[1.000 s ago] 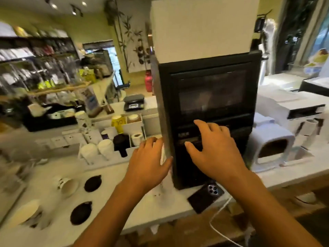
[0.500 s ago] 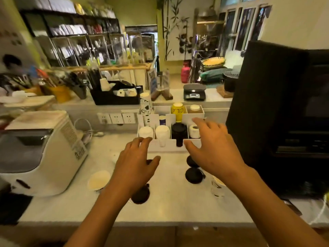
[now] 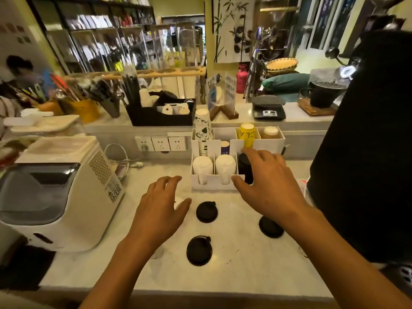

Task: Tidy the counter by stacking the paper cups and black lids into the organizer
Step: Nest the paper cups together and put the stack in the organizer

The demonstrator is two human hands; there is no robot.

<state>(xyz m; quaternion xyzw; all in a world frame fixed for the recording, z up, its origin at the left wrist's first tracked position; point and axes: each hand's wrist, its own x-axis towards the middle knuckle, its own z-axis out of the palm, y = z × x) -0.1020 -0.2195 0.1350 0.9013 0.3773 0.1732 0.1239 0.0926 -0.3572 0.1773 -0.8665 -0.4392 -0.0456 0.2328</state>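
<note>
Both hands hover palm-down over the pale counter (image 3: 234, 270), fingers loosely spread and holding nothing; the left hand (image 3: 159, 210) sits in front of the white organizer (image 3: 214, 186) and to its left, and the right hand (image 3: 267, 186) reaches over the organizer's front right corner, hiding that part of it. Three black lids lie flat on the counter in front of the organizer: one lid (image 3: 206, 212) nearest it, between the hands; a second lid (image 3: 199, 250) further forward; a third lid (image 3: 270, 227) partly covered by the right wrist. Something pale shows just under the left thumb (too little is visible to say what). In the organizer's front row stand two white cup stacks (image 3: 202, 168) and a stack of black lids (image 3: 244, 166), half hidden by the right fingers; behind them rise a patterned cup stack (image 3: 202, 128) and a yellow cup (image 3: 246, 133). A white appliance (image 3: 60, 188) stands well left of the organizer, and a black machine (image 3: 365, 152), cut off by the frame, to its right.
</note>
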